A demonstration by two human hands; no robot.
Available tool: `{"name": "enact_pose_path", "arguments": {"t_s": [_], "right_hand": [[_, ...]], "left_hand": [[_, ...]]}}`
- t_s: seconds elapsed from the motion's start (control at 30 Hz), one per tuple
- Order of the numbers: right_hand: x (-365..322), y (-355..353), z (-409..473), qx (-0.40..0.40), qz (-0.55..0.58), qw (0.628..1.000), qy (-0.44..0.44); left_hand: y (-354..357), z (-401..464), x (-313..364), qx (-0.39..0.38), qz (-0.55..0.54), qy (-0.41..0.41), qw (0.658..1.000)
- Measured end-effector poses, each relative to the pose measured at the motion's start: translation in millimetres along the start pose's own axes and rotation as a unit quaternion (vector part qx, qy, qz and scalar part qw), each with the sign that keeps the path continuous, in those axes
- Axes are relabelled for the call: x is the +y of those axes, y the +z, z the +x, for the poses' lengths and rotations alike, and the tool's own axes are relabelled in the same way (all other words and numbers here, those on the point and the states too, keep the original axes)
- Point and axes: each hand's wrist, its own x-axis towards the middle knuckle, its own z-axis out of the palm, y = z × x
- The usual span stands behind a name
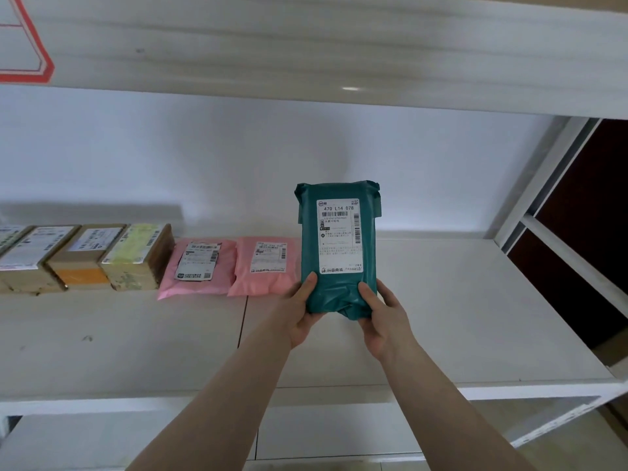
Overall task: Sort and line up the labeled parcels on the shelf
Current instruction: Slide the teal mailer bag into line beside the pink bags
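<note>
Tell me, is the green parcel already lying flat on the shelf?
No, both hands hold the green parcel upright above the shelf.

We record a white shelf (424,334) with a seam running front to back near its middle and a few small dark marks on its left half. A row of parcels lies along the far edge on the left side. From the left we count a box cut off by the frame edge (6,234), three cardboard boxes with labels (32,256) (86,254) (137,256) standing side by side and touching, then two flat pink bags (198,266) (263,268), labels up, the second slightly overlapping the first. Another white board (306,45) sits overhead.
</note>
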Motion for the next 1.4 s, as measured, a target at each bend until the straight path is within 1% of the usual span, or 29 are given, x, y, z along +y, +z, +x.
{"name": "enact_pose_path", "arguments": {"t_s": [0.13,0.23,0.33,0.43,0.47,0.63,0.77,0.83,1.0,1.13,1.2,1.27,1.3,1.33,1.4], "right_hand": [[-3.7,-3.6,6.0,0.011,0.0,1.0,0.0],[-4.4,-6.2,12.8,0.029,-0.015,0.999,0.008],[-3.9,-8.5,21.7,0.052,-0.027,0.998,0.024],[-5.5,-9.2,33.7,0.073,-0.064,0.995,0.032],[-5.6,-9.0,35.3,0.076,-0.08,0.993,0.031],[-1.7,-8.2,51.1,0.077,-0.15,0.985,0.022],[5.7,-10.2,63.0,0.078,-0.196,0.977,0.026],[8.9,-12.3,69.5,0.084,-0.225,0.97,0.025],[14.9,-10.3,79.2,0.093,-0.323,0.942,0.018],[24.9,-7.6,86.2,0.097,-0.407,0.908,-0.008],[29.5,-7.2,88.2,0.104,-0.47,0.876,-0.018],[33.6,-8.8,89.8,0.118,-0.522,0.844,-0.03],[34.8,-9.6,90.2,0.121,-0.537,0.834,-0.035],[36.0,-9.8,90.4,0.122,-0.545,0.829,-0.041],[36.7,-9.0,89.0,0.12,-0.545,0.829,-0.05]], "left_hand": [[11.3,1.3,-4.5,0.017,-0.001,-0.011,1.0],[17.7,5.9,-9.5,0.049,-0.004,-0.022,0.999],[23.6,9.3,-15.9,0.102,-0.007,-0.03,0.994],[28.8,13.8,-22.2,0.182,0.04,-0.036,0.982],[30.1,13.2,-23.2,0.193,0.048,-0.038,0.979],[32.9,17.6,-26.2,0.204,0.033,-0.043,0.978],[25.7,23.5,-29.9,0.209,0.057,-0.037,0.975],[20.5,29.5,-31.9,0.224,0.063,-0.03,0.972],[7.6,44.6,-33.7,0.26,0.057,-0.017,0.964],[2.3,50.1,-34.6,0.271,0.068,-0.003,0.96],[-1.1,53.5,-36.0,0.297,0.112,0.004,0.948],[-12.7,63.8,-42.5,0.351,0.205,0.005,0.914],[-21.9,71.7,-47.8,0.371,0.246,0.0,0.896],[-24.6,72.9,-49.1,0.384,0.272,-0.002,0.883],[-16.9,61.8,-42.5,0.394,0.307,-0.006,0.867]]}}
